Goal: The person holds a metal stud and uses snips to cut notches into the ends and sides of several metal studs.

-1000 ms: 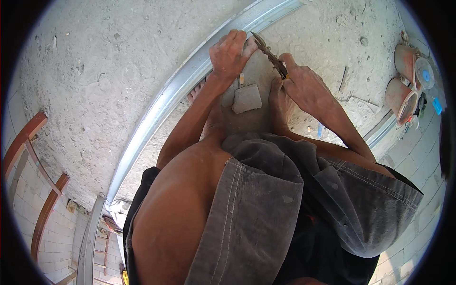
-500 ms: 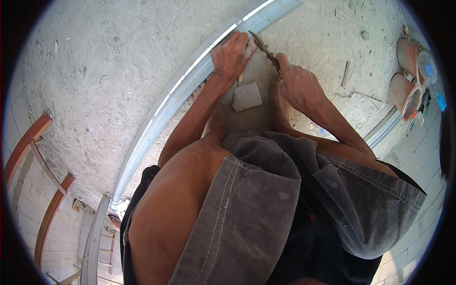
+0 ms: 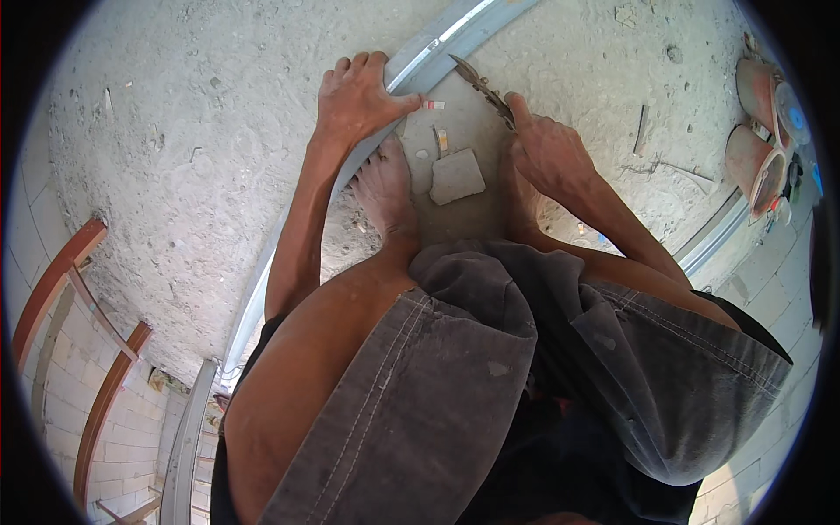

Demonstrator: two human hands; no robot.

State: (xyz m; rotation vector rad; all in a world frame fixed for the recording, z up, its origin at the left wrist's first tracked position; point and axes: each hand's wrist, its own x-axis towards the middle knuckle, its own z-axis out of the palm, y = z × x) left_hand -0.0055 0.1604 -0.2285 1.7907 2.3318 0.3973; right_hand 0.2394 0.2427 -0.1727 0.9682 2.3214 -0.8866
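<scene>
My left hand (image 3: 357, 101) grips the long silver metal channel (image 3: 451, 35), fingers bent at its far edge and thumb across the near side. My right hand (image 3: 551, 153) holds dark metal snips (image 3: 481, 86), blades pointing up-left toward the channel, a short way from my left hand. Between my bare feet (image 3: 381, 192) lie a flat grey block fragment (image 3: 455, 177), a small yellow-and-white scrap (image 3: 442, 140) and a red-and-white scrap (image 3: 433, 104).
Dusty concrete floor (image 3: 210, 131) surrounds me. Reddish buckets (image 3: 748, 157) and small items stand at right by a block wall, near another curved channel (image 3: 709, 241). Reddish steel bars (image 3: 57, 284) and a grey beam (image 3: 184, 420) are at lower left.
My left hand has slid left and slightly down along the channel, its thumb now spread, uncovering my left foot and a red-and-white scrap. The snips stay in my right hand, slightly higher.
</scene>
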